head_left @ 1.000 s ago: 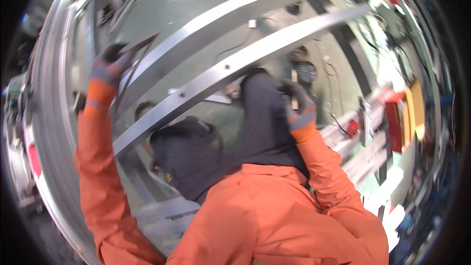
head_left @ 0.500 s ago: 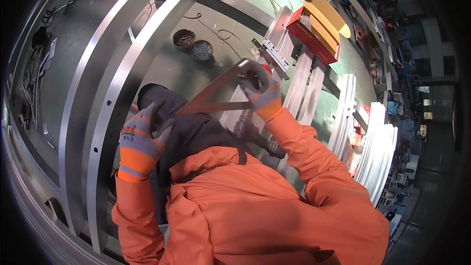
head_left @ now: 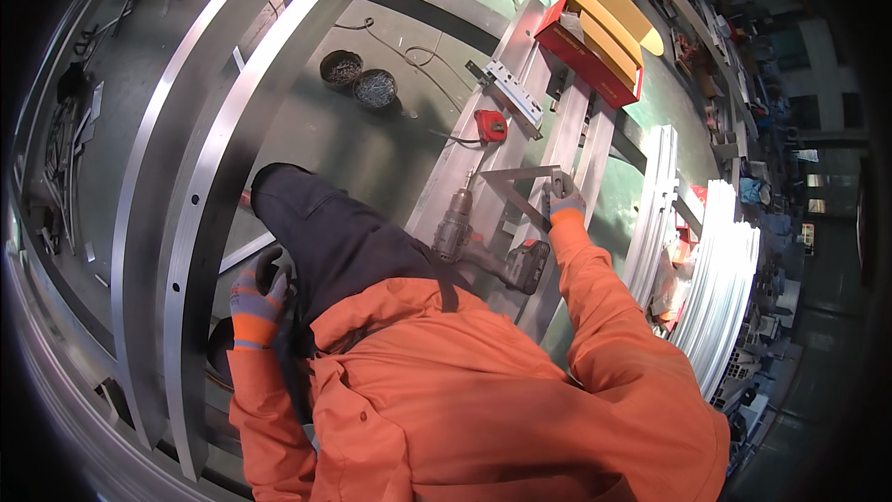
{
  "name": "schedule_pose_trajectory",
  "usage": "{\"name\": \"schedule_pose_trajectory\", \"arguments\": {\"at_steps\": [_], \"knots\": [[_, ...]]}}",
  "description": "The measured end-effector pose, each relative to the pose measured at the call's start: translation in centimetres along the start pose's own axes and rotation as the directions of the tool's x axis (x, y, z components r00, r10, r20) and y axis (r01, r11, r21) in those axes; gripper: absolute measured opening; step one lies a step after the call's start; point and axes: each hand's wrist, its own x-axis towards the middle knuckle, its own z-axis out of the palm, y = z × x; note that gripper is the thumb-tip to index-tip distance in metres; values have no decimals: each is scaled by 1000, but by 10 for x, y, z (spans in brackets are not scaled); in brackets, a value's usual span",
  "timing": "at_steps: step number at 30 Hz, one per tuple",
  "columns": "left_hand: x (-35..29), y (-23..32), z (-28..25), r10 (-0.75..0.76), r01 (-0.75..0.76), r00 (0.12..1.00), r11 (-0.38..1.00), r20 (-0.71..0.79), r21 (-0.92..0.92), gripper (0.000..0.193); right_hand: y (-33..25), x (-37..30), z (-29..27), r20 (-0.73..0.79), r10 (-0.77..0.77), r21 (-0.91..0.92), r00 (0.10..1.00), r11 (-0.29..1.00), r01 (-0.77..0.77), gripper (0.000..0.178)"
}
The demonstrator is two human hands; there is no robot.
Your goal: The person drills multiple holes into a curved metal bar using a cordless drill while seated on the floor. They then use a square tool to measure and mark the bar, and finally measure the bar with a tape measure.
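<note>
My right hand [head_left: 565, 197], in a grey and orange work glove, is closed on one corner of a metal triangular set square [head_left: 520, 173]. It holds the square over the aluminium profiles right of my lap. A cordless drill [head_left: 452, 231] lies just left of that hand, its battery end close to my forearm. Farther off, a red tape measure [head_left: 491, 126] rests on a profile [head_left: 444, 177] with some tape pulled out. Beside my thigh, my left hand [head_left: 257, 302] hangs with loosely curved fingers and thumb apart, holding nothing I can see.
A red box with a yellow lid [head_left: 595, 60] sits on the profiles, near a slotted metal bracket [head_left: 513, 98]. Two tubs of screws [head_left: 375, 89] stand on the floor. Long beams [head_left: 223, 172] run along my left; a stack of white profiles [head_left: 715, 288] lies at right.
My right hand has carried the set square from over my lap rightward to the profiles, uncovering the tape measure and drill. My left hand has dropped lower beside my thigh.
</note>
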Motion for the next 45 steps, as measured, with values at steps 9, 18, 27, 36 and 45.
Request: {"name": "schedule_pose_trajectory", "arguments": {"at_steps": [9, 18, 27, 36, 45], "knots": [[-36, -86, -28, -83, 132, 979, 955, -188, 265, 37, -43, 23, -41, -222, -221, 131, 950, 958, 253, 52], [-87, -172, -52, -243, 243, 940, 970, -240, -34, 33, -166, 88, -65, 34, -470, 105, 882, 879, 464, 27], [-103, -172, -58, -263, 286, 920, 958, -292, 38, 32, -194, 129, -16, 211, -555, 129, 805, 832, 540, 28], [-70, -144, -41, -269, 292, 934, 954, -235, 68, 31, -169, 127, -23, 158, -620, 273, 768, 775, 570, 26], [-78, -121, -62, -104, 180, 925, 967, -366, 181, 30, -151, 152, 13, 60, -641, 540, 765, 665, 515, 36]]}}
